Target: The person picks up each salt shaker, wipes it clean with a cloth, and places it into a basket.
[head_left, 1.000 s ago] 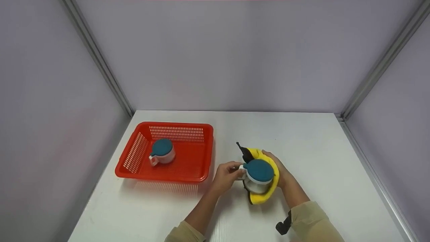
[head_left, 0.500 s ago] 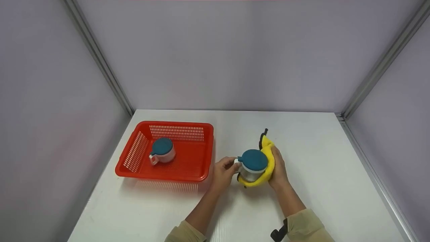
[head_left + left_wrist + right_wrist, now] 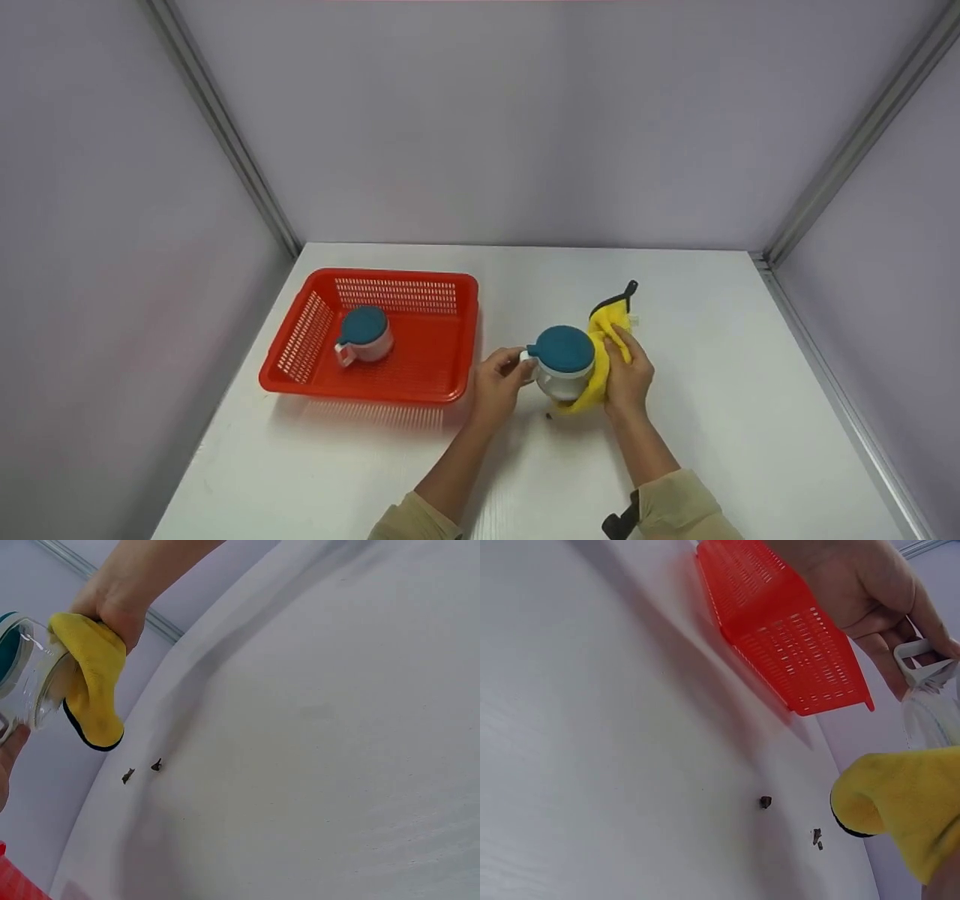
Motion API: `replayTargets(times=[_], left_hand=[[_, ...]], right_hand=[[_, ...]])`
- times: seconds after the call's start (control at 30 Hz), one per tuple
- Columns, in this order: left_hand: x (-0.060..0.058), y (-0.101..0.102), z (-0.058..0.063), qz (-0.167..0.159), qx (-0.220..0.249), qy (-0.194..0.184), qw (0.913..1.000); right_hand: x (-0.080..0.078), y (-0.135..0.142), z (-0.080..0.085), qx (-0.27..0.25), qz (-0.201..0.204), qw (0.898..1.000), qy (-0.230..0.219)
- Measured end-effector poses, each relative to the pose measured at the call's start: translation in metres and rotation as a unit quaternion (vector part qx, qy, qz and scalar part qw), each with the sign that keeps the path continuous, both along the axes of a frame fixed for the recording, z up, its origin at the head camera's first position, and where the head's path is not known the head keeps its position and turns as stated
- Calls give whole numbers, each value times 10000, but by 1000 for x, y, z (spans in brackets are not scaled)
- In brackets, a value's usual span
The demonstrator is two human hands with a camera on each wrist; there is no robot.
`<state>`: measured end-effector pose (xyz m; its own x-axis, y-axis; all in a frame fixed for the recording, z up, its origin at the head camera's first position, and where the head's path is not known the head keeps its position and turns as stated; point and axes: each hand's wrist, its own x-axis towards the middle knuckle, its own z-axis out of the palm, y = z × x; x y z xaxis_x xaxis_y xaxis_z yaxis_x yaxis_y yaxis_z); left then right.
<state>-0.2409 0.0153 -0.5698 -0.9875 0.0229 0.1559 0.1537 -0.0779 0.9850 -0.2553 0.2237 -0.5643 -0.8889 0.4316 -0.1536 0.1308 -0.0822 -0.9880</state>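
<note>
A clear seasoning jar [image 3: 561, 385] with a teal lid [image 3: 565, 348] is held up over the white table. My left hand [image 3: 496, 386] pinches its white handle [image 3: 909, 652] between thumb and fingers. On the jar's right side, my right hand [image 3: 628, 379] grips a yellow cloth [image 3: 598, 364] with black edging and presses it to the glass. The left wrist view shows the jar tilted, the cloth [image 3: 97, 671] covering part of its base. A black loop [image 3: 631, 288] sticks out from the cloth's far corner.
A red plastic basket [image 3: 466, 345] stands left of the hands, with a similar teal-lidded jar [image 3: 365, 335] inside. Small dark crumbs [image 3: 765, 802] lie on the table below the held jar. Grey-white walls enclose the table at the back and sides.
The right hand has worked the cloth round the jar; its looped corner swung from the jar's far left to the far right. The jar shifted slightly left and away, its handle still in the left hand.
</note>
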Motion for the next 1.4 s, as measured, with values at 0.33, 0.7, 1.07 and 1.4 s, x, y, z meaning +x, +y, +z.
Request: replayTargets(times=[0.33, 0.7, 1.07, 1.4], left_hand=[[2, 1, 2, -119, -19, 76, 9999], [1, 3, 1, -73, 62, 100, 9999], [0, 1, 0, 173, 212, -7, 9996], [2, -3, -1, 145, 97, -30, 9998]], right_hand=[[-9, 8, 12, 149, -1069, 9932, 445], [-1, -8, 7, -131, -178, 9998, -20], [8, -11, 5, 321, 902, 9948, 354], [18, 0, 4, 710, 1717, 9808, 590]])
